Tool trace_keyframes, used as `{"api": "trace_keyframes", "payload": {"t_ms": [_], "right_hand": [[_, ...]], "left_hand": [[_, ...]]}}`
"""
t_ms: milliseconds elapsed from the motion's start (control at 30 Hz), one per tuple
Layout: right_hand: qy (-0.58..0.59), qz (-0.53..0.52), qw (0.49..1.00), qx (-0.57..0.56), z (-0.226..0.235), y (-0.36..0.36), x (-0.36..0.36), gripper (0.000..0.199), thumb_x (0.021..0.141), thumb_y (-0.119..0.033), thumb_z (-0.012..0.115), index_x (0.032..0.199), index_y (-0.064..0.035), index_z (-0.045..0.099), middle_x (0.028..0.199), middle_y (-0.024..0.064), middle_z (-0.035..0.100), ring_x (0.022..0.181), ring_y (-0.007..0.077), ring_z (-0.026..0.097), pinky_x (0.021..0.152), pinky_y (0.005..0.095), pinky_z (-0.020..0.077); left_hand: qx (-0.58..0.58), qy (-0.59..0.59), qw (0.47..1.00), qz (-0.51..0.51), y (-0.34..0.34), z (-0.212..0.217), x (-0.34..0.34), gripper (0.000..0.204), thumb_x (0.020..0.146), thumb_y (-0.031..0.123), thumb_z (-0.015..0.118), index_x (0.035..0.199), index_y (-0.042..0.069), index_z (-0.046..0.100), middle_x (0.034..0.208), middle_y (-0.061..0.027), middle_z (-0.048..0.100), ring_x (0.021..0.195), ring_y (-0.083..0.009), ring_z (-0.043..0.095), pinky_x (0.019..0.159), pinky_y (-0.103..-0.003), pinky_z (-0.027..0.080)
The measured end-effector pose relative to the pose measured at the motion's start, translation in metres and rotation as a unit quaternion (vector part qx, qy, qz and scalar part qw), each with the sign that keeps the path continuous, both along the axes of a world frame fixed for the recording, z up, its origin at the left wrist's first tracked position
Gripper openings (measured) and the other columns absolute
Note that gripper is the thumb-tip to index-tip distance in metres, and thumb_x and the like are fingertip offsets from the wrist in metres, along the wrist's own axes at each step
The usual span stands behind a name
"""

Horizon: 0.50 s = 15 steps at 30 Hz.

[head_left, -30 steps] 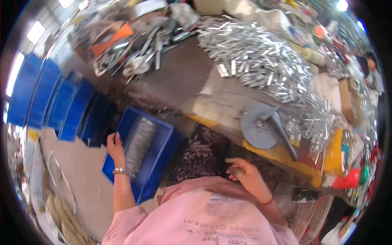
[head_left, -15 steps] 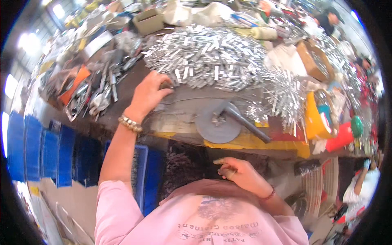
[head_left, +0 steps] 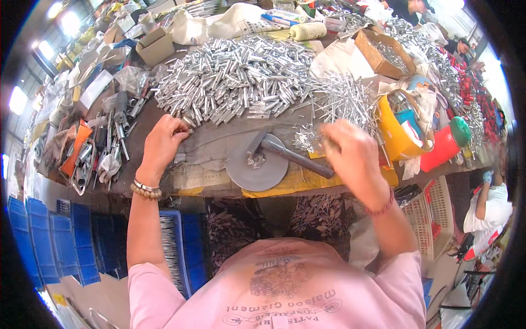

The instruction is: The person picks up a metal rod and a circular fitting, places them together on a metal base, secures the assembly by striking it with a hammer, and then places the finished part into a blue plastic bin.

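**Two-handed work among loose small parts**

Left hand (head_left: 163, 143): thumb and forefinger close together at the near left edge of the heap; whether clamped on a piece, cannot tell. Right hand (head_left: 353, 153): blurred, fingers curled downward over the smaller heap; spacing and any hold, cannot tell.

Step, as judged: picking at loose pieces, one hand to each heap. Next move would call for a light fingertip pinch on a single piece, neighbours undisturbed.

Short silver metal tubes (head_left: 235, 79): large heap, beyond and between the hands. Thin metal pins (head_left: 348, 101): tangled heap, right of the tubes.

Round grey plate (head_left: 241, 167): flat on the bench, between the hands. Hammer (head_left: 296, 158): head on the plate, handle toward the right hand.

Yellow container (head_left: 390, 123): right of the pins. Open cardboard box (head_left: 373, 57): behind them. Blue crate (head_left: 193, 249): below bench level, beside the left forearm, metal pieces inside.
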State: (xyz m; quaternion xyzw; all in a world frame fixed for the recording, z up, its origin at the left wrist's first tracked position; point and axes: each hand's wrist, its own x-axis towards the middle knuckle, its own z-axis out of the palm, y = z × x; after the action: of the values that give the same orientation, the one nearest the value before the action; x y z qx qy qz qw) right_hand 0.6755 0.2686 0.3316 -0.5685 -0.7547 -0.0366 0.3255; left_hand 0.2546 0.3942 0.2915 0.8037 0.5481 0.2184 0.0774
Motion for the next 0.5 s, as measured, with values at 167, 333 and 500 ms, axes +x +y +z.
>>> {"api": "trace_keyframes", "payload": {"t_ms": [167, 333, 500], "right_hand": [[-0.223, -0.049, 0.971, 0.075, -0.011, 0.062, 0.017, 0.007, 0.086, -0.006, 0.073, 0.092, -0.0082, 0.077, 0.105, 0.0081, 0.067, 0.106, 0.0279, 0.066, 0.091, 0.0419, 0.0538], [-0.356, -0.056, 0.929, 0.084, -0.033, 0.086, 0.022, 0.006, 0.085, -0.011, 0.071, 0.086, -0.0112, 0.077, 0.110, 0.0063, 0.066, 0.110, 0.0255, 0.062, 0.096, 0.0413, 0.0497], [-0.256, -0.016, 0.960, 0.113, -0.026, 0.070, 0.019, 0.001, 0.083, -0.012, 0.075, 0.085, -0.0116, 0.075, 0.105, 0.0046, 0.065, 0.106, 0.0263, 0.064, 0.092, 0.0427, 0.0523]], "left_hand": [[0.003, -0.052, 0.999, 0.000, -0.035, 0.014, 0.024, 0.014, 0.094, 0.011, 0.076, 0.106, 0.004, 0.073, 0.103, -0.0102, 0.068, 0.097, -0.0288, 0.069, 0.087, -0.039, 0.054], [0.006, -0.115, 0.989, -0.087, -0.087, 0.024, 0.067, 0.012, 0.093, 0.005, 0.077, 0.104, 0.004, 0.074, 0.100, -0.0118, 0.071, 0.093, -0.0303, 0.069, 0.083, -0.040, 0.055], [0.010, -0.123, 0.982, -0.146, -0.110, 0.011, 0.094, 0.014, 0.091, 0.007, 0.082, 0.102, 0.003, 0.075, 0.098, -0.0127, 0.070, 0.093, -0.0336, 0.069, 0.082, -0.042, 0.055]]}}
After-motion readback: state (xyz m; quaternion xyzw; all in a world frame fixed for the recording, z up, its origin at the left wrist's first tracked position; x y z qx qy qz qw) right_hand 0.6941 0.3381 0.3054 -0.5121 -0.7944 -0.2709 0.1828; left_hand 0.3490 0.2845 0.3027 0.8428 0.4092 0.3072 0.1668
